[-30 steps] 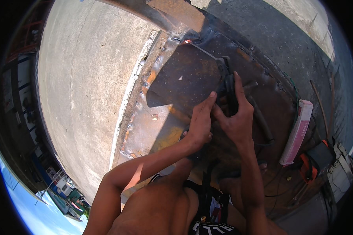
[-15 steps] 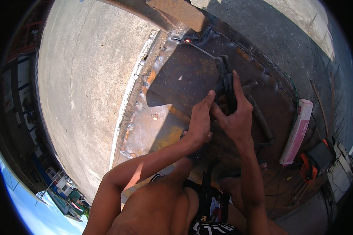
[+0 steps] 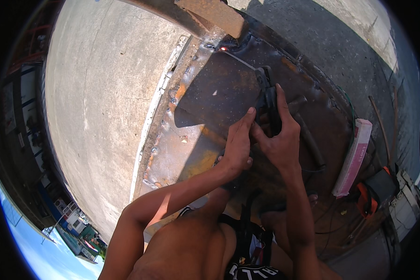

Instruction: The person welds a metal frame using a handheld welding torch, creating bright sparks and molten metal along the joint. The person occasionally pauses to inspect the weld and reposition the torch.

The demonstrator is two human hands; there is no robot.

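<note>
My right hand (image 3: pixel 282 142) grips a black welding electrode holder (image 3: pixel 270 105) above a rusty steel plate (image 3: pixel 219 86). A thin welding rod (image 3: pixel 240 60) is clamped in the holder's jaws. Its far end glows red (image 3: pixel 224 48) at the corner where the plate meets a rusty steel piece (image 3: pixel 214 16). My left hand (image 3: pixel 239 144) leans against the right hand's thumb side, its upper finger stretched toward the holder; it appears to hold nothing, and some of its fingers are hidden. A dark hammer-like tool (image 3: pixel 309 137) lies right of my right hand.
A pink and white box (image 3: pixel 353 156) stands near the plate's right edge, with an orange and black item (image 3: pixel 371 193) beyond it. Cables run around there. A pale strip (image 3: pixel 158 95) borders the plate on the left, beside concrete ground (image 3: pixel 107 88). Thin rods (image 3: pixel 380 121) lie far right.
The red glow at the rod's tip has become slightly smaller. Both hands and the electrode holder hold almost the same position.
</note>
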